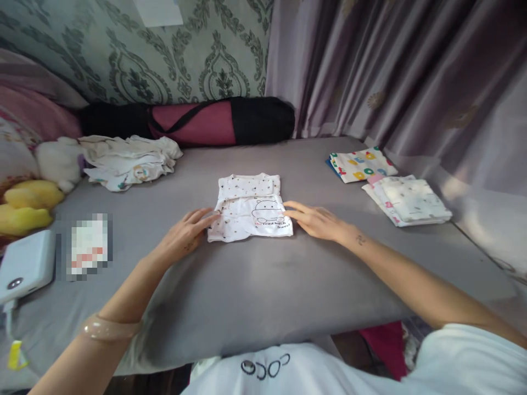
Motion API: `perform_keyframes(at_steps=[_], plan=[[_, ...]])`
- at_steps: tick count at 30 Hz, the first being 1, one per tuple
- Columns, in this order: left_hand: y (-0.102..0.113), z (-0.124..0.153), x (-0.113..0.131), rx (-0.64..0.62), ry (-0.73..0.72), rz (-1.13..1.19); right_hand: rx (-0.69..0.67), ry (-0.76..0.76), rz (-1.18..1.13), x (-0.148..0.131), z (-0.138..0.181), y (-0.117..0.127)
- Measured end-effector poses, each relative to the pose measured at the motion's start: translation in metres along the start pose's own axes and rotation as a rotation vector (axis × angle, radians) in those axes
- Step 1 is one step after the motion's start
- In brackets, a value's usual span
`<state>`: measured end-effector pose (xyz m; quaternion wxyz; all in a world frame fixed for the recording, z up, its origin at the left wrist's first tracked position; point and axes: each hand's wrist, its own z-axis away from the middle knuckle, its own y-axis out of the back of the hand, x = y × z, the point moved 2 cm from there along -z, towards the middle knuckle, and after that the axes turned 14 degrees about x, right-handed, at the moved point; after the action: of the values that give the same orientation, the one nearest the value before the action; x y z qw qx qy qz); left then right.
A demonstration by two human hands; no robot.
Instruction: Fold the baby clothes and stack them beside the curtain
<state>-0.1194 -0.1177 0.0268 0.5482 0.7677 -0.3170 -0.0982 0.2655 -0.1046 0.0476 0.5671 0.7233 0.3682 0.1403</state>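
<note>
A small white printed garment (247,211) lies folded flat on the grey bed sheet (263,285) in front of me. A line-drawn animal and some lettering show on its lower right part, and small dots cover the rest. My left hand (193,227) rests at its left edge, fingers stretched out and touching the cloth. On the opposite edge, my right hand (315,221) has its fingertips against the fabric, fingers extended and apart. Neither hand grips the garment.
Folded clothes (415,200) and a letter-print folded cloth (362,163) lie at the right. Crumpled white clothes (132,159) sit back left, before a black and maroon bag (197,123). At the left are a power bank (28,263) with a cable and plush toys (31,200).
</note>
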Motion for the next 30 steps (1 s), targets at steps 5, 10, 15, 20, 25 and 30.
perform_keyframes(at_steps=[5,10,15,20,25,30], plan=[[-0.001,-0.015,0.014,-0.040,-0.088,0.087,0.020,0.083,0.051,-0.012,-0.010,-0.012],[0.001,-0.013,0.015,-0.024,-0.043,0.214,0.050,0.069,-0.044,-0.007,-0.010,-0.014],[0.012,-0.012,0.016,-0.015,-0.004,0.300,0.122,0.021,-0.123,-0.001,-0.005,-0.012],[0.030,-0.012,0.026,-0.032,-0.042,0.351,0.138,-0.014,-0.147,-0.006,0.005,-0.005],[0.038,-0.004,0.043,-0.099,-0.041,0.440,0.129,0.011,-0.206,-0.016,0.017,0.003],[0.032,-0.010,0.047,-0.073,0.022,0.548,0.118,0.091,-0.225,-0.026,0.010,0.004]])
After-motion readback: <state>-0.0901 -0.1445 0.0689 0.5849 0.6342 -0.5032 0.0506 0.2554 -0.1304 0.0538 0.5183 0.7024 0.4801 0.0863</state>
